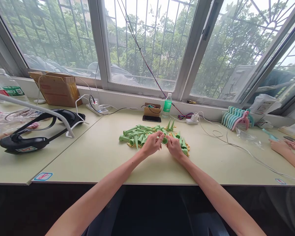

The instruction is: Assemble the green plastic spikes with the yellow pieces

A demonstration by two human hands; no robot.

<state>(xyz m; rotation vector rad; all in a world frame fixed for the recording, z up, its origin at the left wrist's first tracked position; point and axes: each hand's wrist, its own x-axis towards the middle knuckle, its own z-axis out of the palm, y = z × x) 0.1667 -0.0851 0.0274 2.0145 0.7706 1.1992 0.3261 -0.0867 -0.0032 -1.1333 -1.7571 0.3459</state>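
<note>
A green plastic cone-shaped piece (165, 140) is between my two hands, its round hollow end turned towards me. My left hand (152, 144) is closed, with thumb and fingertips at the piece's left side. Closed as well, my right hand (175, 147) grips it from the right; some of its fingers are hidden. Just behind and beside my hands lies a heap of similar green cones (135, 136), mixed with small yellow pieces (188, 145) whose kind I cannot make out. Two cones (171, 125) stand point up at the back of the heap.
A phone (151, 119), a small cardboard box (152, 110) and a green-labelled bottle (167, 105) stand behind the heap. Left is a black headset (27, 139); right are hangers (237, 118), a white cable (250, 158) and another person's hand (281, 147).
</note>
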